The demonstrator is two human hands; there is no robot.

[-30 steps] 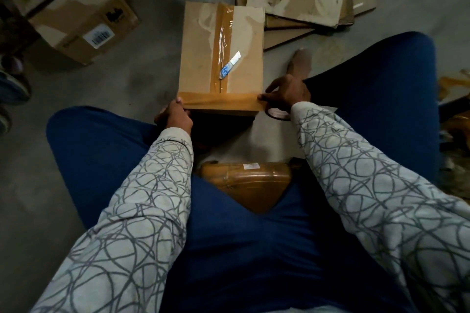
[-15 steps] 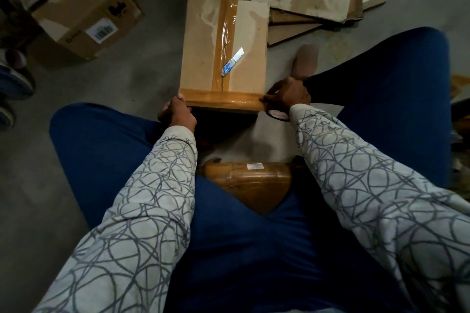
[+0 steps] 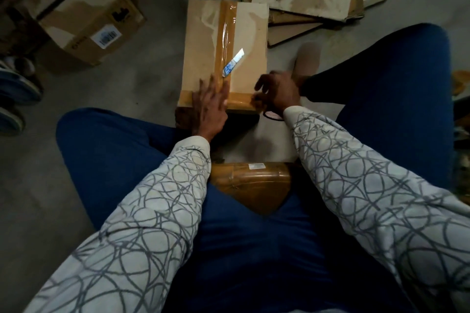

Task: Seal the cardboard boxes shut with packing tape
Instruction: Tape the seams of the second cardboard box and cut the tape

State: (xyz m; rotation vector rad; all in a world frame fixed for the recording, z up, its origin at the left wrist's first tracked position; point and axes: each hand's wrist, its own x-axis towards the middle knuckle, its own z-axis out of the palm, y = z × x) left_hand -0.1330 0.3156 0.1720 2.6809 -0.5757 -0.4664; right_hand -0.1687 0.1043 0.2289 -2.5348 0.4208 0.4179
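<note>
Where the floor (image 3: pixel 152 71) shows between the person's legs (image 3: pixel 101 147), a cardboard box (image 3: pixel 198 46) sits. The left hand (image 3: pixel 211 101) lies flat on its near edge, fingers spread over brown tape (image 3: pixel 241 103). The right hand (image 3: pixel 279 94) curls at the near right corner; I cannot tell if it pinches tape. A blue knife (image 3: pixel 232 62) lies on top.

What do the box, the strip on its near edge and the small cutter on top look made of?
box: brown cardboard, matte, with pale patches where the surface looks torn.
strip: probably brown plastic packing tape, glossy and slightly wrinkled.
cutter: the blade seems to be bare metal with a bright glint; the handle is blue-printed, material unclear.
</note>
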